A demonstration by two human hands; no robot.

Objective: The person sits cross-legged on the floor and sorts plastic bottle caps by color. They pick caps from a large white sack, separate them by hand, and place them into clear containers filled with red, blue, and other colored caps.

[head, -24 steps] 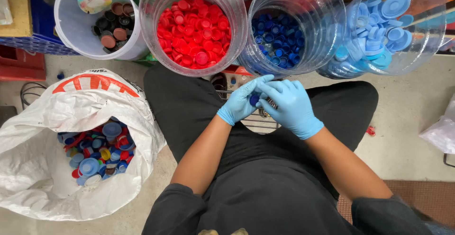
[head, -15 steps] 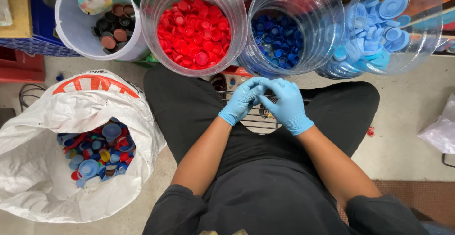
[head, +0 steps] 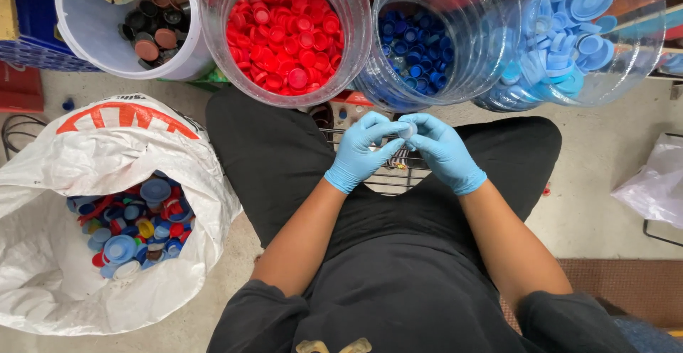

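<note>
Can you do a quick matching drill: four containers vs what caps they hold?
1. white bucket
2. second jar from the left
3. third jar
4. white sack

a. mixed colours
b. red caps
c. dark blue caps
d. black and brown caps

Pairs: 1-d, 2-b, 3-c, 4-a

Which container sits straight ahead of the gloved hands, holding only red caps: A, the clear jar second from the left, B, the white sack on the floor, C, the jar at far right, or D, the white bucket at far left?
A: the clear jar second from the left is packed with red caps, while the white sack holds mixed colours.
</note>
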